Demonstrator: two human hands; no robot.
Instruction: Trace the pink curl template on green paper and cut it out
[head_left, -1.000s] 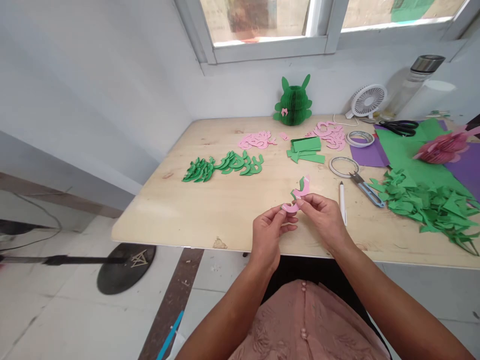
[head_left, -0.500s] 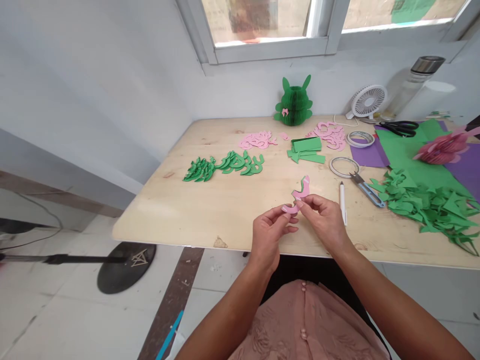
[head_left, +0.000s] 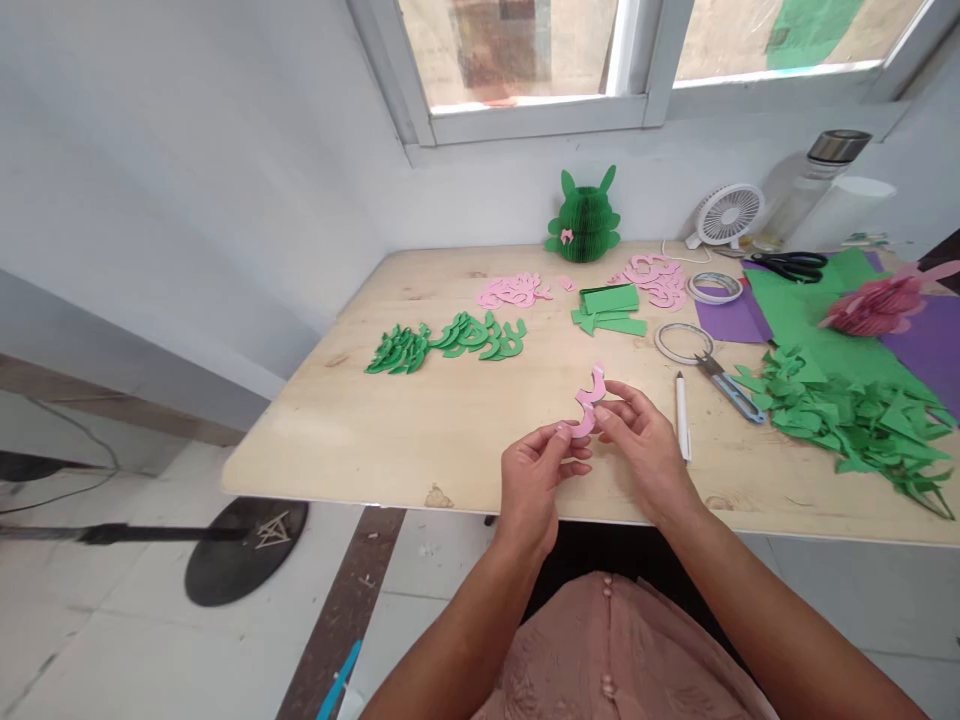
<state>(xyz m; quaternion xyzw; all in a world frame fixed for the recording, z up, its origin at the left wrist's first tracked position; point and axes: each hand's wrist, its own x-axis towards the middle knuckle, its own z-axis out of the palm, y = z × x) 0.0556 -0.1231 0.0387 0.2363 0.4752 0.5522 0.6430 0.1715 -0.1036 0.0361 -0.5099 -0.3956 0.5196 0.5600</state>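
Between my hands, above the front of the table, is a wavy pink paper cutout [head_left: 589, 396] with pale strips at its ends and middle. My left hand [head_left: 534, 478] pinches its lower left end between thumb and fingertips. On the other side, my right hand [head_left: 643, 452] pinches it near the middle of its right edge. Beyond the hands lie a pile of curved green paper cutouts [head_left: 480, 336] and a pile of pink paper cutouts [head_left: 514, 290]. A white pen [head_left: 682, 415] rests just right of my right hand.
Thread snips [head_left: 731, 390], a tape roll [head_left: 685, 343] and a heap of green paper scraps [head_left: 847, 410] lie to the right. A green honeycomb paper figure [head_left: 585, 225] stands by the wall, with a small white fan [head_left: 727, 215] and a bottle [head_left: 814, 185] farther right.
The pink cutout has turned so that its pink face shows more and the green edge at its top no longer shows. My right fingers have shifted slightly along it. The view has tilted a little.
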